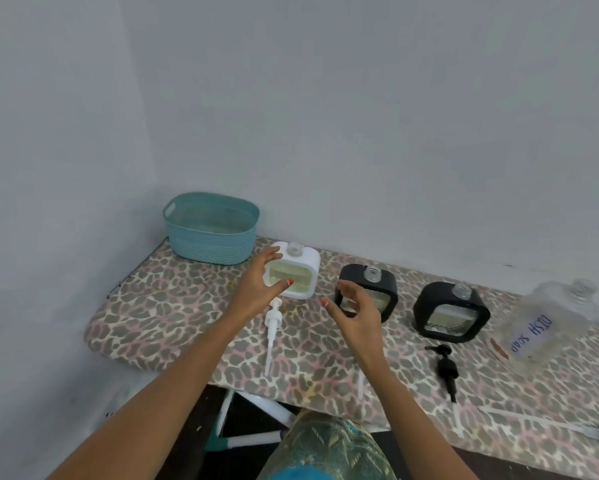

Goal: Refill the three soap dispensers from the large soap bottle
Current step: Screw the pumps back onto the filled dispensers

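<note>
We note the large soap bottle lying at far right, nearer the right hand, which hovers with fingers apart and empty. The white dispenser stands uncapped just beyond the left hand, fingers spread, gripping nothing.

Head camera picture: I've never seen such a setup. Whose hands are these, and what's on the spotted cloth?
No machine: a person wears a camera on the head, looking down at their own hands. On the leopard-print board stand a white dispenser and two black dispensers, necks open; a white pump and a black pump lie in front. A large bottle marked DISH SOAP sits right, a teal basket behind. The left hand reaches the white dispenser, the right hand hovers open; neither clearly holds anything.
</note>
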A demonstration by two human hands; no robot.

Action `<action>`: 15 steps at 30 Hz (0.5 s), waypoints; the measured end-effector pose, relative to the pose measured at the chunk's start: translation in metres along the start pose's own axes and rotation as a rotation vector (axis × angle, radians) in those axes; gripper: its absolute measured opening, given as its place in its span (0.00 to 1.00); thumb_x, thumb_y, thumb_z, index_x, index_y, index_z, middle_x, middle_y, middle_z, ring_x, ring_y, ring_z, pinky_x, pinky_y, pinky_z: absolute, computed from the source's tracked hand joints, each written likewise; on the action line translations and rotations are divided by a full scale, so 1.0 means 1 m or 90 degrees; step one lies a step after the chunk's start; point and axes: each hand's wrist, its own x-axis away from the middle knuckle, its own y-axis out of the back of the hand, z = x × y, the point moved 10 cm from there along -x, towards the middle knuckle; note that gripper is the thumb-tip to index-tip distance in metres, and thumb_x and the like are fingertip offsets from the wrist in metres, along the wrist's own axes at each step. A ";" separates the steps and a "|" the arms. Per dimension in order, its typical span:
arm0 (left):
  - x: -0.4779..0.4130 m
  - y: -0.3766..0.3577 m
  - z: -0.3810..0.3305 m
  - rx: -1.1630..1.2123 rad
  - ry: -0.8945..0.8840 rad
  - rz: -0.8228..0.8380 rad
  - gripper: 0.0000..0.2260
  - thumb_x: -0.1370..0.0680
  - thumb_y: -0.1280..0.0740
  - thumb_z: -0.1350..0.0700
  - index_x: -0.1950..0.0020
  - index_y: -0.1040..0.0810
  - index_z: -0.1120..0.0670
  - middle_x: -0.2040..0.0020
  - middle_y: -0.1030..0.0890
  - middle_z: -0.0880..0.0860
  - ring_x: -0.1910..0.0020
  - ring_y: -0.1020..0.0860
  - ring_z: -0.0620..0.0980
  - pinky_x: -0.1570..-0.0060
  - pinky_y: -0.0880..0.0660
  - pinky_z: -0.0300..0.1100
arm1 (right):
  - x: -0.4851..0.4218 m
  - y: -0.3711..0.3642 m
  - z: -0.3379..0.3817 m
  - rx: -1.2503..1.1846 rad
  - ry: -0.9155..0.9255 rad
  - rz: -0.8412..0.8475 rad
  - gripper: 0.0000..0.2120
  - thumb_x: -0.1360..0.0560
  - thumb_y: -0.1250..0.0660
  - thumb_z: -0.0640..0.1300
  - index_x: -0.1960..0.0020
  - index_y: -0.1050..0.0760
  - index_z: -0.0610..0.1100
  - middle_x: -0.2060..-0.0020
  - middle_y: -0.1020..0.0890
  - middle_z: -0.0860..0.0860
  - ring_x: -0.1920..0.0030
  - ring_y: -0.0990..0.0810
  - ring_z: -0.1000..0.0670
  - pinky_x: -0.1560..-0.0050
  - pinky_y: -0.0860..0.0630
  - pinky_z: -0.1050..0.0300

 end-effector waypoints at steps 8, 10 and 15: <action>-0.037 0.020 0.022 -0.031 0.006 -0.005 0.26 0.29 0.28 0.61 0.34 0.33 0.55 0.37 0.29 0.48 0.37 0.32 0.44 0.34 0.36 0.41 | -0.014 -0.070 -0.024 -0.015 -0.052 0.083 0.21 0.29 0.29 0.44 0.38 0.29 0.43 0.45 0.24 0.52 0.46 0.27 0.56 0.46 0.31 0.66; -0.047 0.019 0.026 -0.035 0.009 -0.001 0.27 0.29 0.28 0.60 0.33 0.33 0.55 0.37 0.29 0.48 0.38 0.33 0.43 0.35 0.36 0.40 | -0.014 -0.083 -0.032 -0.023 -0.074 0.099 0.21 0.29 0.29 0.43 0.38 0.29 0.43 0.46 0.25 0.53 0.47 0.27 0.56 0.48 0.31 0.68; -0.071 0.008 0.036 -0.072 0.023 0.033 0.32 0.31 0.27 0.55 0.30 0.36 0.53 0.34 0.29 0.50 0.36 0.32 0.43 0.36 0.36 0.39 | -0.013 -0.107 -0.049 -0.020 -0.099 0.112 0.18 0.30 0.29 0.45 0.42 0.28 0.44 0.51 0.22 0.53 0.51 0.22 0.54 0.52 0.26 0.68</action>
